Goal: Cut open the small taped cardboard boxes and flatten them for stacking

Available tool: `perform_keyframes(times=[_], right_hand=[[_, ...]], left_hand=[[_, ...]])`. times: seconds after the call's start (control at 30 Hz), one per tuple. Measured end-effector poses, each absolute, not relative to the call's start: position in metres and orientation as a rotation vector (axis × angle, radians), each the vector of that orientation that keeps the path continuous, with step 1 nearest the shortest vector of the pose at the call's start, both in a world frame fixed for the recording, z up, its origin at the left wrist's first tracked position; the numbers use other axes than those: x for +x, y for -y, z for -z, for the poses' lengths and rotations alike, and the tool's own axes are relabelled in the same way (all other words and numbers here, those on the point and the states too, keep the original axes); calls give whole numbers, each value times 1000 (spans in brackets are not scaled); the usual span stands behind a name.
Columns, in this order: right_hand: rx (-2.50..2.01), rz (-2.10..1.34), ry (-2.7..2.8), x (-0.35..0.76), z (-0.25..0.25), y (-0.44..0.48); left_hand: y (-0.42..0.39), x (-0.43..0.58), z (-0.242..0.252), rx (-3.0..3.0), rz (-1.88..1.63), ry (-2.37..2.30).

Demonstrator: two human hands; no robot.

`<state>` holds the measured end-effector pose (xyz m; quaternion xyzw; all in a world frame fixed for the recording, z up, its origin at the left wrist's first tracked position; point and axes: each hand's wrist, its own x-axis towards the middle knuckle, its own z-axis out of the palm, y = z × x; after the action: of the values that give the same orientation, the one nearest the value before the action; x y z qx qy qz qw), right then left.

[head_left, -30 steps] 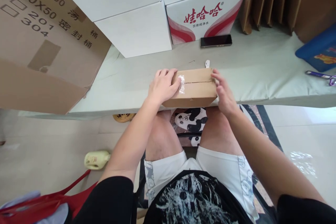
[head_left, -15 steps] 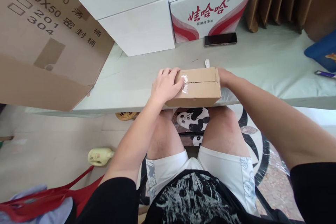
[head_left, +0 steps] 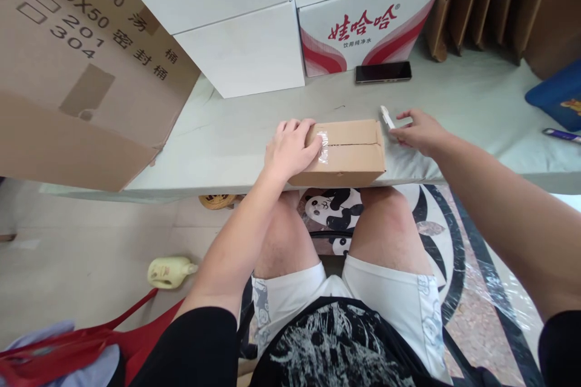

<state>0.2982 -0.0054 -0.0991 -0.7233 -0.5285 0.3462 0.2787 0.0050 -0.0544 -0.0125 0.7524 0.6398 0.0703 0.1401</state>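
A small brown cardboard box (head_left: 351, 160) lies at the table's front edge, with a strip of clear tape across the left part of its top seam. My left hand (head_left: 293, 148) rests on the box's left end, fingers over the top and thumb near the tape, gripping it. To the right of the box, my right hand (head_left: 420, 132) touches a small white tool (head_left: 387, 118), perhaps a cutter. Its lower end is at my thumb, while the index finger is held apart above.
White cartons (head_left: 372, 27) stand at the back, a black phone (head_left: 384, 72) before them. A large cardboard box (head_left: 86, 97) is on the left. Cardboard dividers (head_left: 481, 6), a blue item (head_left: 556, 97) and a purple-and-white item (head_left: 561, 135) are on the right.
My right hand has come out from behind the box's right end and moved right. The white tool has shifted right and now lies tilted at its fingers. My left hand stays on the box.
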Motion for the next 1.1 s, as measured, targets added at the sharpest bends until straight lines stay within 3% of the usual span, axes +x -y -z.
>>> perform_keyframes(times=[0.13,0.43,0.8,1.1], right_hand=[[-1684,-1115,1077,285,67,10],[-897,-1281,870,201,-10,54],[-1343,-1156,1227,174,27,62],[-1317,-1168,1186,172,26,60]], left_hand=[[54,5,12,2170,-201,-1850],[52,4,15,2218,-227,-1835],[52,1,16,2213,-242,-1795],[52,0,15,2200,-250,-1771]])
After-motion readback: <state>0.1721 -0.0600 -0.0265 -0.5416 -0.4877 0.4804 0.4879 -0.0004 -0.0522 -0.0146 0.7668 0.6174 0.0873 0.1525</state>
